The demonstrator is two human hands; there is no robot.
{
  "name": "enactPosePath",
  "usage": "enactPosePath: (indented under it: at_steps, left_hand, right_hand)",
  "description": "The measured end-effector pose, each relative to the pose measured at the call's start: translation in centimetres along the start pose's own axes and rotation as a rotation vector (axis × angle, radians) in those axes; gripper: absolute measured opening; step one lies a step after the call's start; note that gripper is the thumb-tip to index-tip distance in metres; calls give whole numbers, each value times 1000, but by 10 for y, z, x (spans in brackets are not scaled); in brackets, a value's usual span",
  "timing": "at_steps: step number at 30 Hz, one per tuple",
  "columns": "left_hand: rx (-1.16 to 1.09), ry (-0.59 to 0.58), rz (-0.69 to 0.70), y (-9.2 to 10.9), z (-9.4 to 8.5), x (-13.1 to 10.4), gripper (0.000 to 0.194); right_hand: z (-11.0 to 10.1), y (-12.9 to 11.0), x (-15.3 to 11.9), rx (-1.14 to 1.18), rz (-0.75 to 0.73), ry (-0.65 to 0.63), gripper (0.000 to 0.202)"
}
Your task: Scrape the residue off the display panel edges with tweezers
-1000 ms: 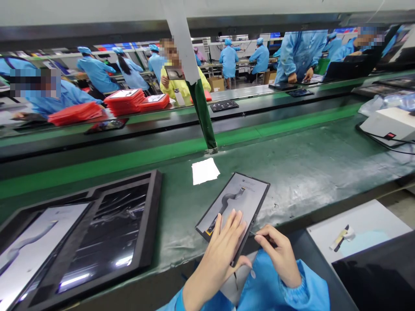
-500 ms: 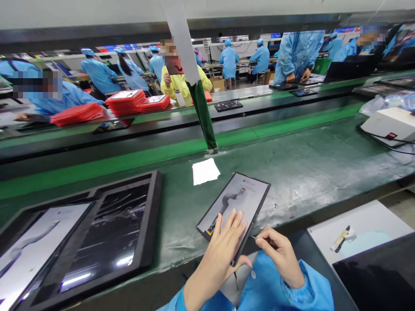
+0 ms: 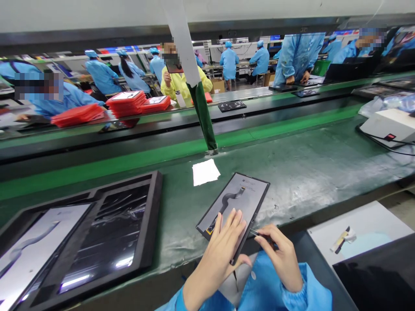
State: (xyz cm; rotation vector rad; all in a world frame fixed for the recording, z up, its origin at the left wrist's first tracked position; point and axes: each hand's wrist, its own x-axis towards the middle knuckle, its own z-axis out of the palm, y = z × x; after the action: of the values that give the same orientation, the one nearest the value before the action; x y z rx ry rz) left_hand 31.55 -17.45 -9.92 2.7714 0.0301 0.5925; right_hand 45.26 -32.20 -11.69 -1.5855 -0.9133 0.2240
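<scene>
A tablet-sized display panel (image 3: 251, 190) lies at a slant by the front edge of the bench, its grey back up, with a dark ribbon cable (image 3: 231, 196) along it. My left hand (image 3: 220, 246) rests flat on its lower part, fingers stretched out and thumb past the near edge. To the right, my right hand (image 3: 280, 248) pinches thin metal tweezers (image 3: 253, 232). Their tips are at the panel's right edge; whether they touch it I cannot tell.
On the left, a black foam tray (image 3: 152, 216) holds another panel (image 3: 42, 242). White paper sheets (image 3: 205, 172) lie beyond my panel, near a green-wrapped post (image 3: 204, 116). A white box with cables (image 3: 391, 125) stands right. Co-workers sit across the line, near red stacks (image 3: 126, 103).
My right hand has moved slightly up and left, bringing the tweezers' tips to the panel's edge. My left hand and the panel stay almost where they were.
</scene>
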Motion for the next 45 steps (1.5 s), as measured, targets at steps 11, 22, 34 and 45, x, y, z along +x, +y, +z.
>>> enactPosePath:
  at_steps: [11,22,34,45]
  left_hand:
    - [3,-6,-2,-1,-1,0,83]
    - [-1,-14,-10,-1,0,-1,83]
    - [23,-11,-8,-3,2,3,88]
    - [61,47,-47,-2,24,29,81]
  right_hand:
    - [3,1,2,-1,-16,-11,19]
    - [1,2,9,112,128,-98,27]
    - [-3,3,10,132,178,-140,36]
    - [-20,9,15,93,184,-115,39]
